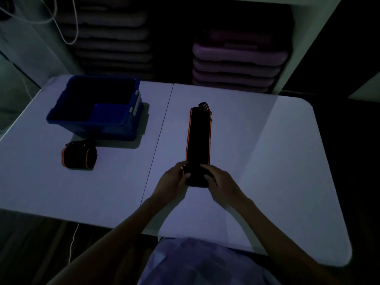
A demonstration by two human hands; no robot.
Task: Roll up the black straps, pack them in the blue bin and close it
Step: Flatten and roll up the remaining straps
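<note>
Head view, dim light. Near edge: person's lap and both forearms reaching out over the white folding table (267,161).

Left hand (174,177) and right hand (219,179) are at the near end of the flat black strap (198,138), orange piping down both long edges. Fingers of both hands curled and pinching that near end from either side; looks like the first turn of the roll is starting, thumbs partly hidden. Strap runs straight away from the person, far end has a small buckle or loop, detail too dark to tell.

Risks, my read:
- roll starts skewed if one hand leads, so it telescopes sideways
- loose first turn means the bundle springs open on release
- far end is free, may drag or swing across the table as the roll advances

Left of the table seam: rolled strap (79,154) already done, sitting on the table just near of the blue bin (98,112), not in it. Bin is open; inside too dark to see contents. Lid not clearly visible.

Path from hands to bin is clear apart from that rolled strap. Far back: stacked purple step platforms (238,64) on shelving, white cable (67,27) hanging far left, both well clear.
</note>
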